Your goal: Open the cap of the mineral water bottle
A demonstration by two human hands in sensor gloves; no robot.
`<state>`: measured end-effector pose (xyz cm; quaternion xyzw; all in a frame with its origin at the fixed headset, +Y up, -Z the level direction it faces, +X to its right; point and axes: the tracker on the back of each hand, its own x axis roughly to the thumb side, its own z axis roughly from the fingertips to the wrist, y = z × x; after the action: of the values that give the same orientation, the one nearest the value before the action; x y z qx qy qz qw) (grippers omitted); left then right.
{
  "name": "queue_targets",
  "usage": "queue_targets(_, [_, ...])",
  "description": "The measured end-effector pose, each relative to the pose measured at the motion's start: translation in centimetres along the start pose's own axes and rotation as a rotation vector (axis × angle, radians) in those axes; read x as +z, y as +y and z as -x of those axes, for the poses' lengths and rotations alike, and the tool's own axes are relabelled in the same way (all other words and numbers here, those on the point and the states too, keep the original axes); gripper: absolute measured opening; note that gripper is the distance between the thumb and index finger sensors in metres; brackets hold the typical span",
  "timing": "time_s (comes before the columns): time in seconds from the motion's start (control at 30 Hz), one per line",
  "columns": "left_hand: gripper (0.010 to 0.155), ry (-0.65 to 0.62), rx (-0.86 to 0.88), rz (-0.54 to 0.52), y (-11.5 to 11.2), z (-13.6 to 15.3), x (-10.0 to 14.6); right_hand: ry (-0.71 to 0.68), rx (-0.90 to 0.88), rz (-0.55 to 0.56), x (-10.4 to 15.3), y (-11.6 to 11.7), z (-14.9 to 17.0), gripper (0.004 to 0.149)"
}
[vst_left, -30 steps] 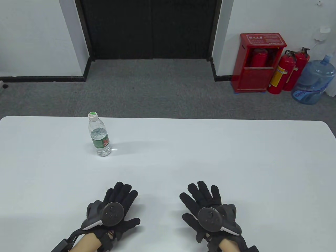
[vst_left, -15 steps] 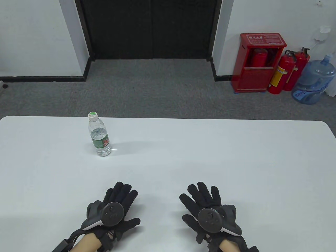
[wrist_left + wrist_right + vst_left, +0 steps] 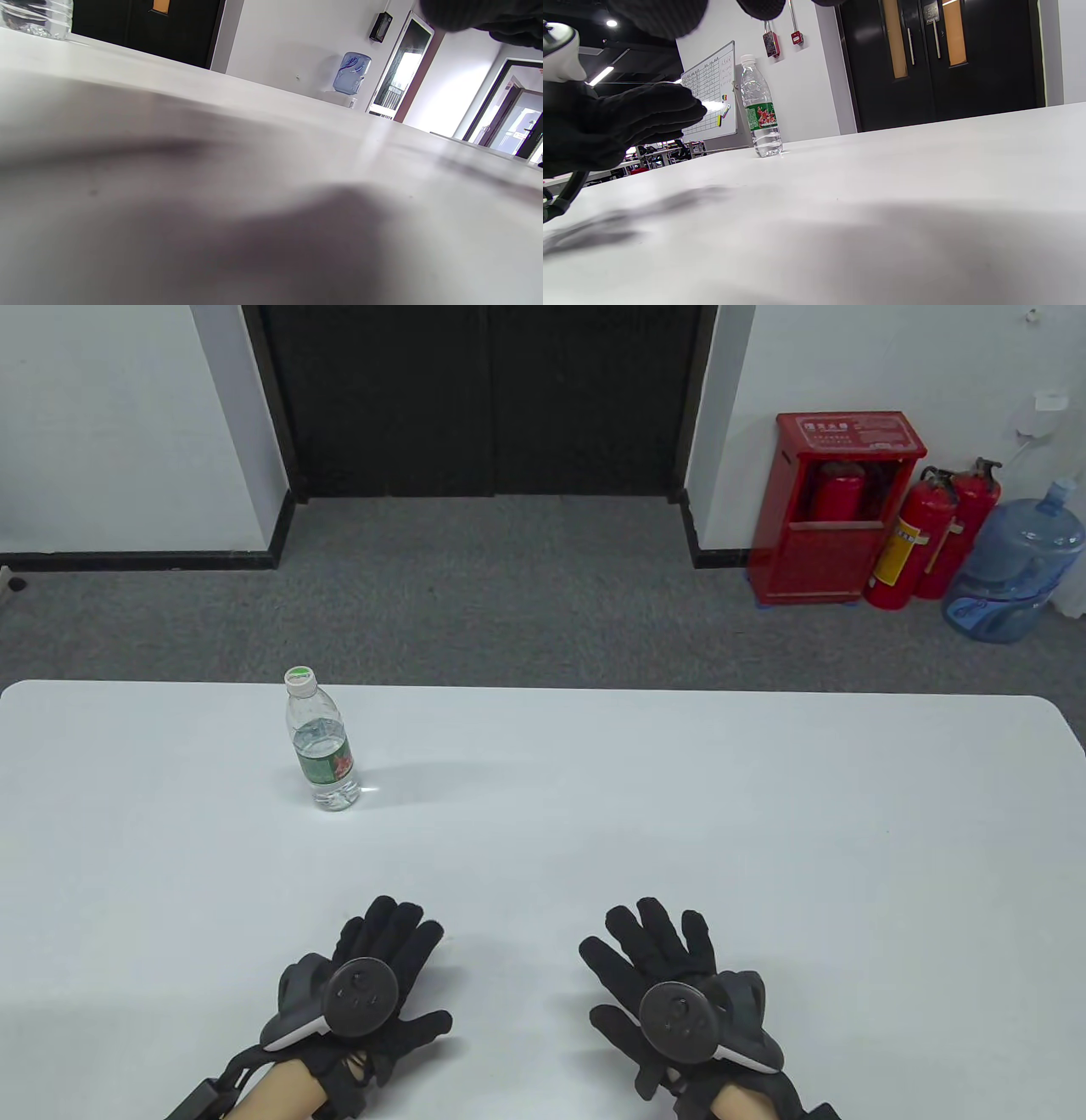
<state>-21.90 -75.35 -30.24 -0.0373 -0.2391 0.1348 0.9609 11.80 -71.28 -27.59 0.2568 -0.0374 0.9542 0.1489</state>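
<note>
A clear water bottle (image 3: 321, 746) with a green and red label and a white cap (image 3: 299, 678) stands upright at the far left of the white table (image 3: 679, 814). It also shows in the right wrist view (image 3: 760, 114), cap on. Its base shows at the left wrist view's top left corner (image 3: 36, 17). My left hand (image 3: 382, 976) is near the table's front edge, fingers spread, holding nothing. My right hand (image 3: 657, 971) is beside it, fingers spread, empty. Both are well short of the bottle. The left hand shows in the right wrist view (image 3: 628, 118).
Beyond the table lie grey carpet and a black double door (image 3: 484, 398). A red extinguisher cabinet (image 3: 836, 509), two extinguishers (image 3: 920, 538) and a blue water jug (image 3: 1014, 568) stand at the far right wall.
Both hands have shifted very slightly toward the front edge. The bottle has not moved.
</note>
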Motion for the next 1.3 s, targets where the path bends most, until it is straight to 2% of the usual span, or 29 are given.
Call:
queue_targets(0.17, [0.091,0.041,0.090,-0.084,2.8,2.0,0.0,0.005,-0.029,-0.010,0.0,0.0,0.1,0.072])
queue_targets(0.33, [0.092,0.217,0.245,-0.222,7.0,7.3,-1.1,-0.015,-0.040,-0.020,0.2,-0.1,-0.1,0.072])
queue_targets(0.53, [0.097,0.480,0.470,-0.291,10.8,15.4,-5.4,-0.032,-0.051,-0.034,0.3,0.0,-0.1,0.072])
queue_targets(0.7, [0.099,0.585,0.525,-0.311,12.2,19.0,-9.4,-0.027,-0.058,-0.050,0.3,0.0,0.0,0.072])
queue_targets(0.87, [0.101,0.629,0.556,-0.321,11.5,19.9,-12.7,-0.020,-0.062,-0.054,0.3,0.0,0.1,0.071])
queue_targets(1.0, [0.105,0.679,0.634,-0.374,10.1,20.3,-14.2,-0.015,-0.057,-0.048,0.4,-0.2,0.2,0.071])
queue_targets(1.07, [0.103,0.686,0.662,-0.363,9.5,20.4,-14.8,-0.008,-0.077,-0.051,0.4,-0.1,0.4,0.071])
queue_targets(1.13, [0.100,0.696,0.683,-0.439,9.4,20.3,-14.9,-0.003,-0.079,-0.057,0.3,0.0,0.6,0.071])
queue_targets(1.2, [0.094,0.651,0.628,-0.490,9.7,20.2,-14.6,-0.001,-0.080,-0.053,0.2,0.0,0.7,0.072])
queue_targets(1.3, [0.092,0.533,0.554,-0.488,10.2,18.7,-13.7,-0.007,-0.112,-0.017,0.1,-0.9,0.8,0.072])
